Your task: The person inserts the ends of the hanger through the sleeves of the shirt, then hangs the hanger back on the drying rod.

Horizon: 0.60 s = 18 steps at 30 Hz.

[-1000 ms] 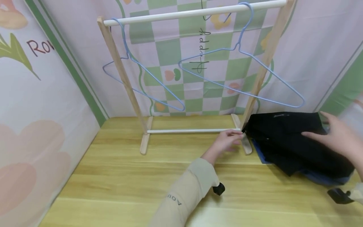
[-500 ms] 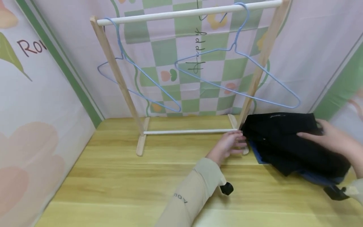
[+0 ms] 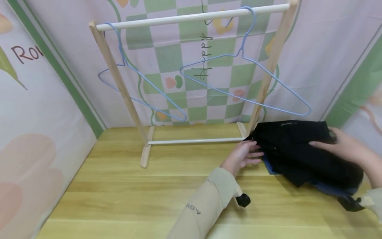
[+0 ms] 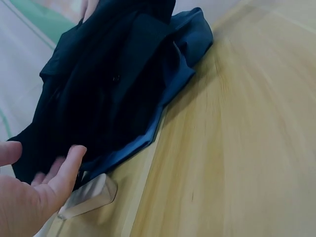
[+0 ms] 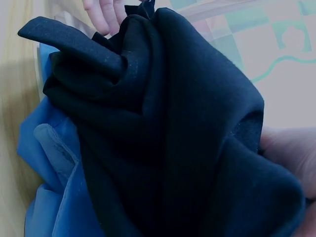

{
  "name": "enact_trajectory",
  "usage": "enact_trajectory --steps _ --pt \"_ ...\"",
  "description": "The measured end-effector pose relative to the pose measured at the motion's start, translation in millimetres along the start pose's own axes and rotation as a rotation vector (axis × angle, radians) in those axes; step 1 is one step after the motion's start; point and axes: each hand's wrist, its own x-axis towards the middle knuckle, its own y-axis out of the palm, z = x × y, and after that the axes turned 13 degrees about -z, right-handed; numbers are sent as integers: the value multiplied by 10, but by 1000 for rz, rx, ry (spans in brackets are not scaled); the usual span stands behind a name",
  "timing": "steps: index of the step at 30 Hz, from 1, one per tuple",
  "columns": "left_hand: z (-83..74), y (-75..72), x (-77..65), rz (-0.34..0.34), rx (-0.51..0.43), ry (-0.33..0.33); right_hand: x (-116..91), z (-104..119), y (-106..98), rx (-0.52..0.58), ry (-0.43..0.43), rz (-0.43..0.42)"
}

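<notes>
A black garment (image 3: 298, 149) lies bunched at the table's right, beside the rack's right foot. A blue garment (image 5: 49, 143) shows beneath it. My left hand (image 3: 242, 154) pinches the black garment's left corner; its other fingers are spread in the left wrist view. At the opposite end my right hand (image 3: 347, 147) grips the garment's upper edge, thumb on the near side and fingers mostly hidden behind the cloth. In the right wrist view only part of my right hand (image 5: 291, 153) shows at the right edge, beside the folds.
A small wooden clothes rack (image 3: 131, 103) with a white top rail (image 3: 191, 16) stands at the back. Two blue wire hangers, a left hanger (image 3: 158, 91) and a right hanger (image 3: 221, 89), hang from it. A printed curtain (image 3: 167, 63) closes off the wooden table (image 3: 119, 199) behind.
The head view has shifted slightly, so the rack sits further left in it. My left hand has moved onto the garment's corner, its lower fingers spreading; my right hand keeps its grip.
</notes>
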Motion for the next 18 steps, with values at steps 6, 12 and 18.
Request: enact_trajectory --steps 6,12,18 --pt "22 46 26 -30 -58 -29 22 -37 13 0 4 2" --pt "20 82 51 -69 -9 -13 23 -125 31 11 2 8" --pt "22 128 39 -68 -27 -16 -4 -171 26 43 -16 -8"
